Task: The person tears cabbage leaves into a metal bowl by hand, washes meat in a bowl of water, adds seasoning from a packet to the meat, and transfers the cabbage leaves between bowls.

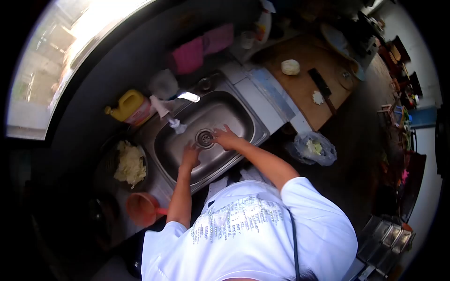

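Both my hands are over the steel sink [229,110], one on each side of its round drain [205,138]. My left hand [190,155] is at the lower left of the drain, fingers apart, with nothing in it. To the right of the drain, my right hand [226,138] has its fingers spread and holds nothing. Above them the faucet [161,108], wrapped in pale cloth, points into the basin. A bowl of cut pale vegetable [130,164] stands left of the sink, and a red dipper [141,209] sits below that bowl.
A yellow jug [129,107] stands behind the sink near pink cloths [188,55]. On the wooden board [300,100] at the right lie a cleaver [319,82], a pale round vegetable [290,67] and a small white piece. A plastic bag [313,148] with greens is beside the board.
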{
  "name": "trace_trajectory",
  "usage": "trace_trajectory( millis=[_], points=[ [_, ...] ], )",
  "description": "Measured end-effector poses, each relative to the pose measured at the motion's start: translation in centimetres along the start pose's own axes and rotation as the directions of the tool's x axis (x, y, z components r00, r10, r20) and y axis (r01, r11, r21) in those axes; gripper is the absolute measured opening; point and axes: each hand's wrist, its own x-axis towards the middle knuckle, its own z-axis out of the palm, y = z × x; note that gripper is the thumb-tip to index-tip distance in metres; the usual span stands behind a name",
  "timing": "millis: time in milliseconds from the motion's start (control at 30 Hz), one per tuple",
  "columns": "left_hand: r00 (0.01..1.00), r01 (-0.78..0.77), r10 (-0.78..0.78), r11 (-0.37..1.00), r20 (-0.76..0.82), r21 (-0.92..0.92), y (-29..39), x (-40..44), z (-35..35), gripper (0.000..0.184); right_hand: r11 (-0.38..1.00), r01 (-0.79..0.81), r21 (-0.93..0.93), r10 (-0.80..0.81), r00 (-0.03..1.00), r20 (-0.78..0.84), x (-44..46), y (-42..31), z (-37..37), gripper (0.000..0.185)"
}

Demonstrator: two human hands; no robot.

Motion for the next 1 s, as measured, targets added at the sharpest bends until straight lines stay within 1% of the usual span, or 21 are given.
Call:
trace_trajectory(
  millis=[33,67,100,133,167,233,267,300,333,367,400,433,467,500,567,600,633,700,833,933,1000],
  points=[
    [0.956,-0.256,0.246,0.966,-0.160,-0.044,0.2,-0.5,-0.6,0.042,0.919,0.132,0.371,-0.086,0.987,-0.138,0.1,-0.1,0.6,0.061],
    [0.994,-0.095,0.059,0.884,-0.092,-0.457,0.4,-0.7,-1.0,0.044,0.690,0.277,0.668,-0.120,0.955,-0.271,0.1,0.1,1.4,0.059],
    [0.994,0.097,-0.097,0.614,0.047,-0.783,3.4,-2.3,-4.0,0.045,0.598,0.303,0.743,-0.073,0.943,-0.326,1.0,0.4,2.1,0.055],
    [0.999,0.021,-0.039,0.550,-0.001,-0.835,5.4,-3.7,-6.8,0.047,0.414,0.283,0.865,-0.148,0.959,-0.242,-1.0,0.7,-2.3,0.052],
    [0.998,-0.054,0.000,0.481,-0.062,-0.875,6.5,-5.0,-8.8,0.049,0.115,0.248,0.962,-0.245,0.946,-0.214,-0.7,1.1,-3.0,0.051],
    [0.992,-0.125,0.022,0.381,-0.126,-0.916,6.7,-6.0,-9.7,0.048,-0.105,0.085,0.991,-0.226,0.968,-0.107,-3.4,0.8,-8.0,0.049],
    [0.995,-0.097,-0.005,-0.051,-0.096,-0.994,6.3,-5.6,-8.7,0.044,-0.087,0.079,0.993,-0.292,0.951,-0.101,-2.2,1.2,-6.6,0.049],
    [0.997,-0.073,-0.009,-0.482,-0.078,-0.873,5.6,-4.9,-6.7,0.040,0.210,0.080,0.974,-0.204,0.978,-0.036,-0.7,1.4,-3.4,0.048],
    [0.992,0.038,-0.122,0.247,0.008,-0.968,3.5,-3.4,-3.3,0.037,0.485,0.053,0.873,-0.098,0.995,-0.007,0.0,1.2,0.3,0.047],
    [0.963,0.239,-0.268,0.818,0.020,-0.524,1.1,-1.8,-0.6,0.035,0.721,0.017,0.693,0.014,0.999,-0.039,0.5,1.1,2.1,0.046],
    [0.954,0.251,-0.300,0.805,-0.004,-0.537,0.1,-1.2,0.1,0.035,0.906,0.227,0.359,-0.152,0.962,-0.225,0.5,1.1,2.5,0.048],
    [0.956,-0.045,-0.112,0.858,-0.272,-0.512,0.1,-1.6,1.3,0.032,0.929,0.369,-0.040,-0.362,0.876,-0.320,-0.7,0.5,2.9,0.051],
    [0.852,-0.318,0.079,0.863,-0.517,-0.393,0.1,-1.8,2.1,0.030,0.798,0.334,0.501,-0.135,0.910,-0.392,-0.6,-0.4,3.2,0.042],
    [0.848,-0.298,0.048,0.867,-0.529,-0.399,0.5,-2.5,1.4,0.030,0.793,0.358,0.493,-0.168,0.906,-0.388,-0.5,-0.5,2.9,0.042],
    [0.816,-0.125,-0.185,0.869,-0.548,-0.479,2.5,-4.6,-1.6,0.018,0.818,0.273,0.507,-0.054,0.912,-0.406,-0.7,-0.3,2.1,0.026],
    [0.725,-0.115,-0.261,0.866,-0.637,-0.486,3.4,-5.3,-2.4,0.013,0.846,0.235,0.478,-0.002,0.899,-0.438,-0.7,-0.9,1.2,0.017],
    [0.717,-0.103,-0.280,0.863,-0.638,-0.494,3.7,-5.5,-2.3,0.013,0.845,0.247,0.473,-0.022,0.901,-0.432,-0.5,-1.1,1.2,0.017],
    [0.696,0.114,-0.444,0.844,-0.564,-0.524,4.0,-5.5,-2.1,0.009,0.846,0.132,0.516,0.052,0.944,-0.327,0.0,-1.4,0.9,0.018],
    [0.687,0.053,-0.432,0.832,-0.585,-0.552,4.2,-5.1,-1.2,0.005,0.780,0.228,0.583,0.065,0.897,-0.438,0.4,-3.2,1.4,0.019],
    [0.762,0.115,-0.390,0.866,-0.516,-0.486,4.1,-5.0,-0.2,0.013,0.890,0.238,0.389,-0.056,0.903,-0.425,1.2,-3.2,3.0,0.006],
    [0.611,-0.035,-0.085,0.990,-0.787,-0.135,4.2,-5.2,0.6,0.037,0.903,0.373,0.213,-0.271,0.879,-0.391,1.1,-3.4,3.7,0.040]
  ],
)
